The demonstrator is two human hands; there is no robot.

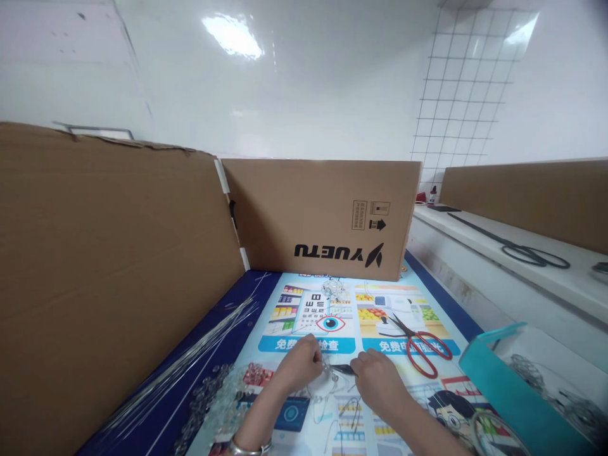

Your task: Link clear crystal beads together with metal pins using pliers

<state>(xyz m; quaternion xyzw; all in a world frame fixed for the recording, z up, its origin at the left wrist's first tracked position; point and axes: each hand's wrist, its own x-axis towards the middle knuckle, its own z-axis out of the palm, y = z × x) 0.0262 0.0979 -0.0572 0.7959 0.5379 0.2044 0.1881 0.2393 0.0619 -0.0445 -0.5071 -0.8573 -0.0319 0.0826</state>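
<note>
My left hand (pixel 300 363) is closed in a pinch above the printed table cover, with thin wire (pixel 327 366) at its fingertips. My right hand (pixel 377 381) wraps round a small dark tool (pixel 342 368) that looks like pliers. Its narrow tip points left at the wire by my left fingers; most of the tool is hidden in my fist. Loose bent wires (pixel 350 411) lie below and between my hands. Clear beads (pixel 213 396) are heaped beside my left forearm. Red-handled scissors (pixel 420 351) lie half open beyond my right hand.
A bundle of straight wires (pixel 190 361) lies at left along a cardboard wall (pixel 109 266). A tangled wire piece (pixel 334 290) rests near the cardboard box (pixel 323 215) at the back. A teal box (pixel 503 380) with wire coils stands right. Black scissors (pixel 517 247) lie on a white ledge.
</note>
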